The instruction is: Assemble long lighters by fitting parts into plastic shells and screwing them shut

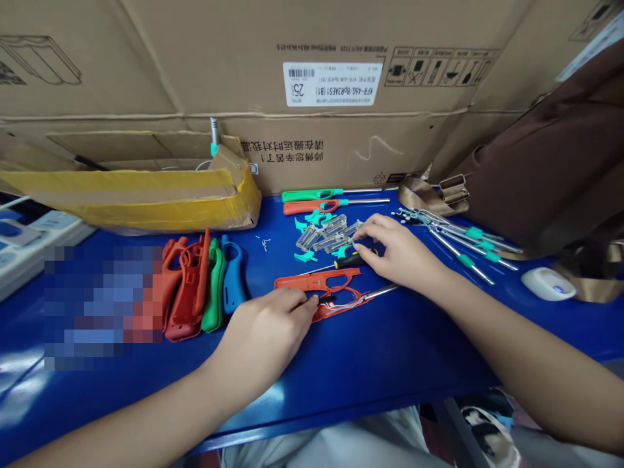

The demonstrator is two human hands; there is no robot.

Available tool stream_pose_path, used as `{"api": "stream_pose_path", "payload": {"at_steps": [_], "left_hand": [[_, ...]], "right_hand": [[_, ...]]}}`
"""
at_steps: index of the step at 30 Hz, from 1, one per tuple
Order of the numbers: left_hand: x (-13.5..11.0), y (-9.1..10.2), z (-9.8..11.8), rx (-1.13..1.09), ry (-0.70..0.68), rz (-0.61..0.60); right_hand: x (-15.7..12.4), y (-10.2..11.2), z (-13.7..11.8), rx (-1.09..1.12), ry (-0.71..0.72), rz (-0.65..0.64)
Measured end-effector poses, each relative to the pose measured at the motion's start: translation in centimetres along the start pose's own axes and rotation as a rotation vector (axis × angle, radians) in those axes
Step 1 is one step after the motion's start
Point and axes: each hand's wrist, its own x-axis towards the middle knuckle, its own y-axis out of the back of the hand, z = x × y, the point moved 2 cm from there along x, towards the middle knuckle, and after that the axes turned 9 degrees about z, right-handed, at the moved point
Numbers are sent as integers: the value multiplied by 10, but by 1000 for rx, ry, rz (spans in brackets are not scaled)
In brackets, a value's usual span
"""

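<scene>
My left hand (273,331) is closed, its fingertips on the red lighter casing half (336,314) lying on the table. That half holds a black part, white wires and a metal tube. Just behind it is a second red casing half (312,281), open side up. My right hand (402,253) reaches over a screwdriver (348,261) with a black and yellow handle. Its thumb and index finger are slightly apart beside a teal trigger (342,251) and several clear fuel tanks (329,235); nothing shows held in them.
At the left stand red, green and blue casings (213,286). Green and red lighters (312,195) lie at the back. Metal tubes with wires (470,244) and a white mouse (548,285) are at right. A yellow-taped box (185,211), small screws (264,244) and a power strip (46,244) are also there.
</scene>
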Motion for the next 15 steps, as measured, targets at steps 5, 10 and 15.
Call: {"api": "stream_pose_path", "payload": {"at_steps": [5,10,15], "left_hand": [[1,0,2,27,-27,-27],[2,-2,6,63,-33,-12],[2,-3,6,-15,14,-29]], "right_hand": [[4,-8,3,151,-176,13],[8,-6,7,215,-301,-65],[10,-5,13,256,-380,-113]]}}
